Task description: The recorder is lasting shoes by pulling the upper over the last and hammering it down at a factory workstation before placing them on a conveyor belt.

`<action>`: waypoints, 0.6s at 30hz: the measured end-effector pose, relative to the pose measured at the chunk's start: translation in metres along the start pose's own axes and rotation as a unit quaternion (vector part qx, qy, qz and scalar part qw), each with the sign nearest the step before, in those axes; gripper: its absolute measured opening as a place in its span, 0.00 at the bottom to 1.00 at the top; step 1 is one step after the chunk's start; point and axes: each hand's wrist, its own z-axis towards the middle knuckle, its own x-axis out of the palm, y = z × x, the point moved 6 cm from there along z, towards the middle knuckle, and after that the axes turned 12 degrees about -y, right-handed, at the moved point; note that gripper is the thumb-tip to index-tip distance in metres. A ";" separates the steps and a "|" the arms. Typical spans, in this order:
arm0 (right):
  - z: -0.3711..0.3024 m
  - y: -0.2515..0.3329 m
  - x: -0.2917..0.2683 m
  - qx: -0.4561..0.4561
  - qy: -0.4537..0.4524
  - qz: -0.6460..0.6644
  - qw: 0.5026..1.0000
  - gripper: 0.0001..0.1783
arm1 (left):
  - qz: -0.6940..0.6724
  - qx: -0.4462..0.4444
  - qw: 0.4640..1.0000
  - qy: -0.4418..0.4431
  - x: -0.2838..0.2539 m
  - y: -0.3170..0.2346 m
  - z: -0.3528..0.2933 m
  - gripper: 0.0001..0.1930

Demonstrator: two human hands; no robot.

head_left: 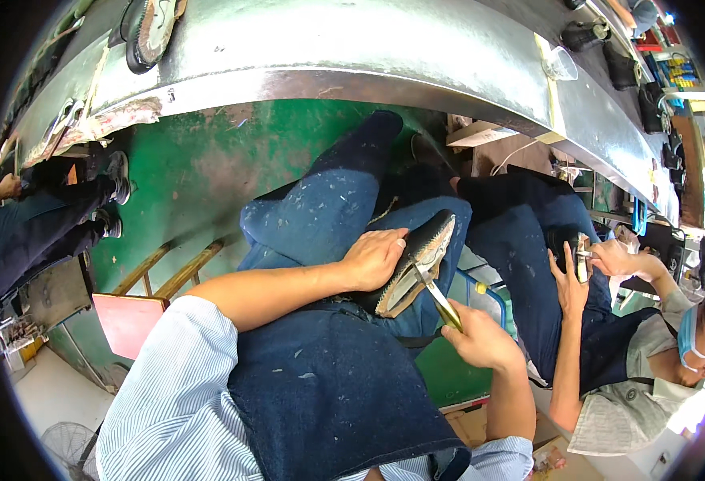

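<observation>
Left hand [375, 258] clamps a stiff-looking black leather shoe upper [416, 260] on the knee; right hand [480, 337] grips yellow-handled metal pliers [440, 301] at its edge.

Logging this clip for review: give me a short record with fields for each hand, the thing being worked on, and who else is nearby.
left hand: left hand presses a shoe down on the lap
right hand: right hand grips a metal tool, its tip at the shoe's sole edge
shoe: dark, sole side up, tilted across the knee
neighbour: a seated person's hands hold another shoe
bench: metal bench above, shoes standing on it
</observation>
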 end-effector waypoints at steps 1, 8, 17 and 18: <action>0.003 0.004 -0.002 0.002 0.001 0.001 1.000 0.26 | -0.003 0.002 1.000 0.000 0.000 0.002 0.000 0.26; 0.016 0.002 0.025 -0.018 -0.121 0.007 0.993 0.12 | -0.084 -0.098 0.991 -0.026 -0.011 -0.005 -0.010 0.29; 0.006 -0.013 0.098 -0.017 -0.338 0.267 0.902 0.15 | -0.139 0.013 0.990 0.006 -0.020 -0.036 -0.008 0.39; 0.004 -0.019 0.098 -0.014 -0.320 0.293 0.901 0.16 | -0.117 0.010 0.993 0.012 -0.020 -0.038 -0.006 0.38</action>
